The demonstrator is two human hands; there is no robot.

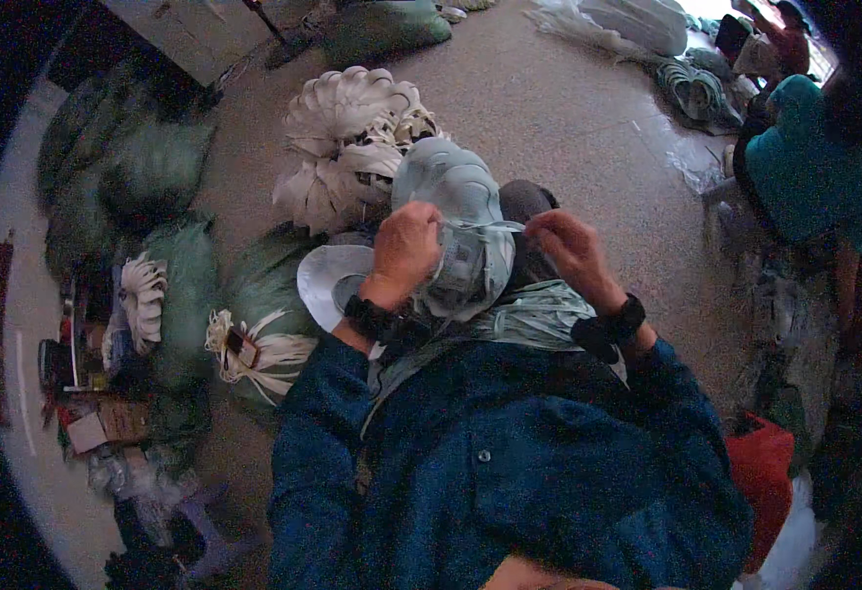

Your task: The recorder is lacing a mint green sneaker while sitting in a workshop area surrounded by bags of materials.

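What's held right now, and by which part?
A thin pale strip: the right hand pinches it near one visible end; the left hand appears closed on the other, exact contact hidden.

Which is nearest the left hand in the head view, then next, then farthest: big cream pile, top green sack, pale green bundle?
1. Pale green bundle: just right of the left hand.
2. Big cream pile: ahead, slightly left.
3. Top green sack: far ahead.

A dark blue, long-sleeved shirt (549, 462) with a small, round, pale button (483, 456) down the front. The left hand (406, 246) and right hand (571, 252) are bare, each with a black wristband (626, 319).
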